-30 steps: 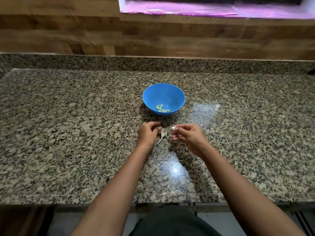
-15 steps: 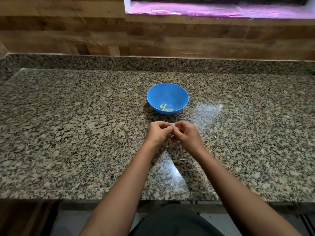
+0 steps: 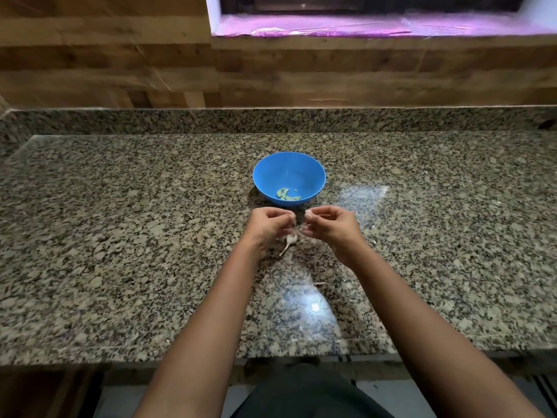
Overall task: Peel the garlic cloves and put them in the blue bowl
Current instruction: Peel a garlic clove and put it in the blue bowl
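Note:
The blue bowl (image 3: 289,167) stands mid-counter with a few pale green peeled cloves (image 3: 287,194) in its bottom. Just in front of it, my hands are held slightly apart above the granite. My right hand (image 3: 331,229) pinches a small whitish garlic clove (image 3: 308,213) at its fingertips. The fingers of my left hand (image 3: 268,226) are curled and pinch what looks like a thin shred of garlic skin. A garlic remnant with a thin stem (image 3: 289,240) lies on the counter just under my left hand's fingers.
The speckled granite counter (image 3: 120,236) runs wide to both sides, with a raised granite ledge and a wooden wall behind. Small scraps of skin (image 3: 319,283) lie near its front, between my forearms. Glare patches shine on the stone.
Half a second ago my fingertips met over the clove; now the hands have pulled a little apart. The garlic remnant shows again below my left hand.

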A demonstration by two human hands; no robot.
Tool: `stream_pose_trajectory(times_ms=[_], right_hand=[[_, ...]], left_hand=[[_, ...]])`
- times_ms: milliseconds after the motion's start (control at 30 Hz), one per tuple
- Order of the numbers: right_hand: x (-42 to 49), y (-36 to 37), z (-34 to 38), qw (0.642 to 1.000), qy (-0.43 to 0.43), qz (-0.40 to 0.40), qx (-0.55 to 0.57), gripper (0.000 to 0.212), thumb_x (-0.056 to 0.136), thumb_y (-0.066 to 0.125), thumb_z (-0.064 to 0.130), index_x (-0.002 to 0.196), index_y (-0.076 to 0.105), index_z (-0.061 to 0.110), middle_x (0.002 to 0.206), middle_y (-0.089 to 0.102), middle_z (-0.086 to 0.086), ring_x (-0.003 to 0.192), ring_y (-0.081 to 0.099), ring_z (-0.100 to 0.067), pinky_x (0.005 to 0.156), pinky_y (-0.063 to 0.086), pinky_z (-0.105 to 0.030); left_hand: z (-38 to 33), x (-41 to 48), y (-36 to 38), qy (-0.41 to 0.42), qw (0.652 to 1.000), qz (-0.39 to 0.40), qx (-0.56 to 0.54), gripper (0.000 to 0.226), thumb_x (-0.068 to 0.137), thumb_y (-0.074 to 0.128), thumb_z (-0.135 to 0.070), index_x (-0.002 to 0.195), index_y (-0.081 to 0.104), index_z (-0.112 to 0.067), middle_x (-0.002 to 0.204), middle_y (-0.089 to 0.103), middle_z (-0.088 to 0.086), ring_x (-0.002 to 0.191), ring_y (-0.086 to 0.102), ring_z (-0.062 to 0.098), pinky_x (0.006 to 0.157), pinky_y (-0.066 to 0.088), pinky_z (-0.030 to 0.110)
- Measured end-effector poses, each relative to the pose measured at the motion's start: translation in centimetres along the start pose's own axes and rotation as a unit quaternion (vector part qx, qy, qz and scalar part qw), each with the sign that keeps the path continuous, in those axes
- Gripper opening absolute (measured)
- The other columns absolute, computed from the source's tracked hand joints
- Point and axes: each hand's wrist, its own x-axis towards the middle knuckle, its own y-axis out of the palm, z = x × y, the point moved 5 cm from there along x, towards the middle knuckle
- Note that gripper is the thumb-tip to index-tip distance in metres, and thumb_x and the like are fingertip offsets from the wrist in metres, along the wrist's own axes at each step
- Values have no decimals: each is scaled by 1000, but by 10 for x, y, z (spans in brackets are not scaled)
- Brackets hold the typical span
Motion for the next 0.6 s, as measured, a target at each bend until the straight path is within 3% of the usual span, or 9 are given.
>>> stream_pose_trajectory(times_ms=[133,200,300,400,500,600], right_hand=[[-1,-17,0,999,37,-8,-34,10,79,64,-5,89,61,-6,79,63,-14,65,61,-20,60,56,-24],[-2,-23,-4,996,53,-12,-69,17,81,62,-6,97,60,-10,86,63,-17,68,62,-21,61,57,-22],[-3,-25,-9,989,58,-12,-135,10,82,62,-3,91,61,-6,87,63,-15,69,62,-18,60,56,-21],[-6,-23,-9,966,51,1,-254,4,84,63,3,87,62,1,82,64,-9,66,61,-13,62,54,-21],[-11,-23,-10,935,48,4,-350,7,85,63,5,91,64,1,83,66,-9,65,62,-12,58,53,-21],[-15,-25,-10,904,51,10,-424,4,84,63,4,88,64,1,82,66,-10,65,62,-12,53,50,-17]], left_hand=[[16,1,-13,16,993,-40,107,9,81,69,-3,75,65,-8,78,66,7,68,61,16,61,54,23],[26,2,-15,12,989,-58,137,7,79,73,-9,77,67,-9,83,69,9,72,62,19,67,54,31],[37,3,-16,-5,981,-82,176,14,80,72,-13,92,70,-5,94,71,12,75,65,21,75,54,36],[40,-1,-19,-3,969,-107,223,22,87,65,-15,106,68,-5,102,70,11,88,66,28,74,52,29],[32,-16,-16,55,960,-127,244,27,92,58,-17,116,63,-6,112,66,9,90,61,17,67,45,15],[33,-37,-1,155,925,-104,332,37,93,55,-29,124,56,-9,122,59,7,103,53,12,79,44,16]])
